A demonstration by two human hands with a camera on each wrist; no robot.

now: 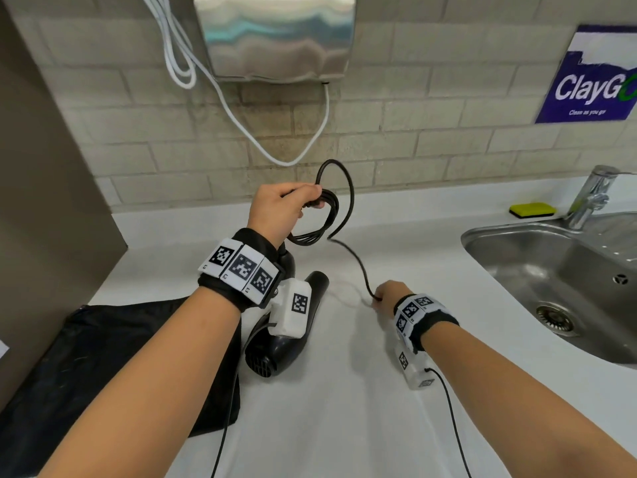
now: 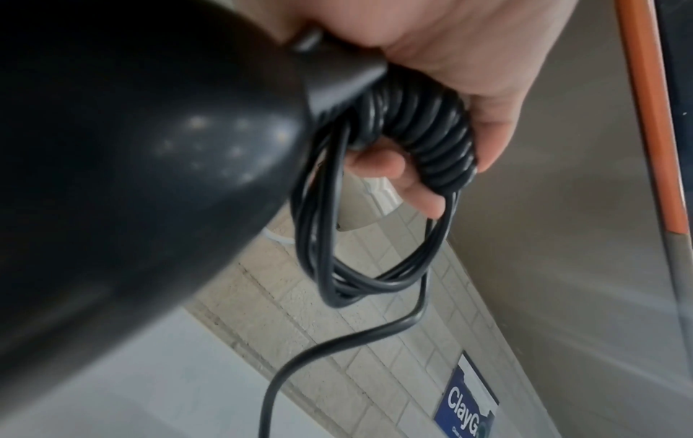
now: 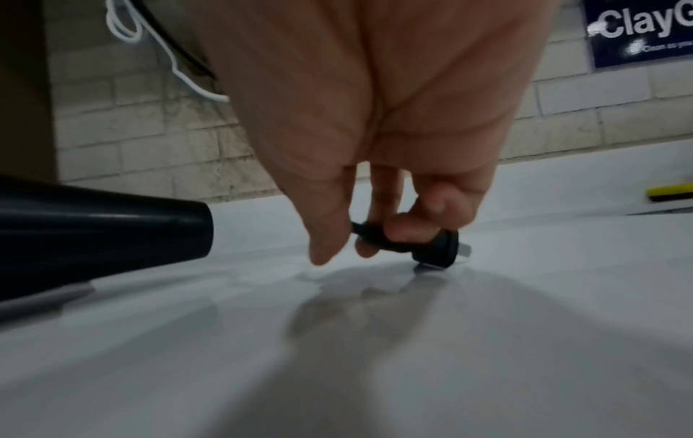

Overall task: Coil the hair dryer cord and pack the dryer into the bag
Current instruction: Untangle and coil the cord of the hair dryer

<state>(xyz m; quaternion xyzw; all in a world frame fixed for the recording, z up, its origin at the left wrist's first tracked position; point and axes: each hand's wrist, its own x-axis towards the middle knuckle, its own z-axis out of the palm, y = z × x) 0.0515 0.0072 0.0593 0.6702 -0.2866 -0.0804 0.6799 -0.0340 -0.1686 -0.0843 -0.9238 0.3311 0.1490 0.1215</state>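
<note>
A black hair dryer (image 1: 275, 343) lies on the white counter (image 1: 344, 426) under my left wrist; its body (image 2: 131, 148) fills the left wrist view and its nozzle (image 3: 112, 231) shows in the right wrist view. My left hand (image 1: 289, 208) is raised above it and grips several loops of the black cord (image 1: 331, 208), wound round the fingers (image 2: 420, 189) as a coil (image 2: 424, 133). The free cord runs down to my right hand (image 1: 384, 296), which pinches the black plug (image 3: 416, 243) low over the counter. A black bag (image 1: 103, 367) lies flat at the left.
A steel sink (image 1: 558, 281) with a tap (image 1: 593, 194) is set in the counter at right, a yellow sponge (image 1: 532, 209) behind it. A steel hand dryer (image 1: 275, 36) with a white cable (image 1: 241, 112) hangs on the brick wall. A brown panel (image 1: 41, 167) closes the left side.
</note>
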